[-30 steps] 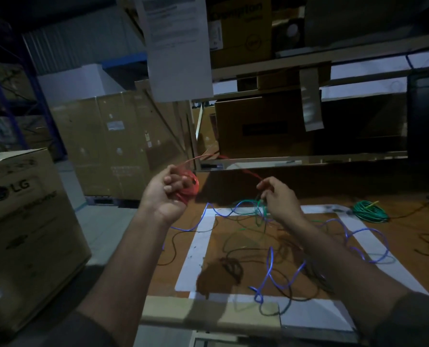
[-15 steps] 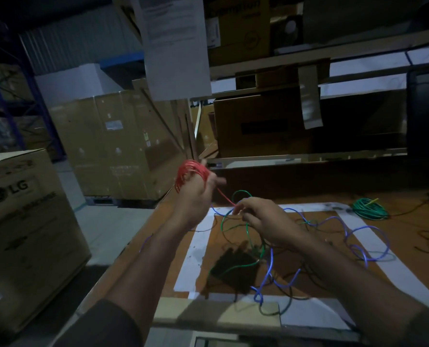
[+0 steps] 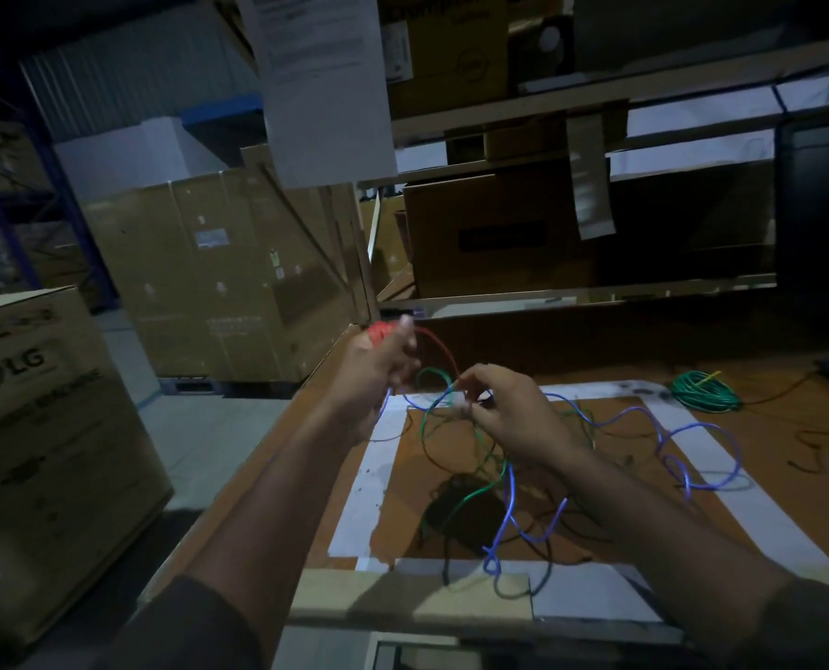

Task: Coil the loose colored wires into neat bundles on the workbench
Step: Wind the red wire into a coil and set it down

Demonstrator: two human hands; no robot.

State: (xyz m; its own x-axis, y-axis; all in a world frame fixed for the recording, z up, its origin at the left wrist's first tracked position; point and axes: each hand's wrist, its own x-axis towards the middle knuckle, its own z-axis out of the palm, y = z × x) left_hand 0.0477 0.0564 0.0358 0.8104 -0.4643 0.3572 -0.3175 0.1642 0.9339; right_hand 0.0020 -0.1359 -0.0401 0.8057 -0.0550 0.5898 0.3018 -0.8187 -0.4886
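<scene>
My left hand (image 3: 378,369) grips a coil of red wire (image 3: 381,331) wound round its fingers, raised over the workbench's far left corner. A short free length of the red wire arcs right to my right hand (image 3: 509,413), which pinches its end between thumb and fingers. Beneath both hands a loose blue wire (image 3: 693,452), a loose green wire (image 3: 470,495) and thin black wires (image 3: 451,515) lie tangled on the brown workbench (image 3: 789,500) inside a white tape rectangle. A finished green bundle (image 3: 705,391) lies at the far right.
A taped white rectangle (image 3: 369,481) marks the bench top. Large cardboard boxes (image 3: 219,278) stand on the floor at left, one marked LG (image 3: 40,427). Shelving with boxes runs behind the bench, and a paper sheet (image 3: 320,79) hangs overhead. A dark monitor (image 3: 818,205) stands at right.
The left hand has turned and dropped slightly with the red coil. The free red length has shortened, and the right hand has risen closer to the left one.
</scene>
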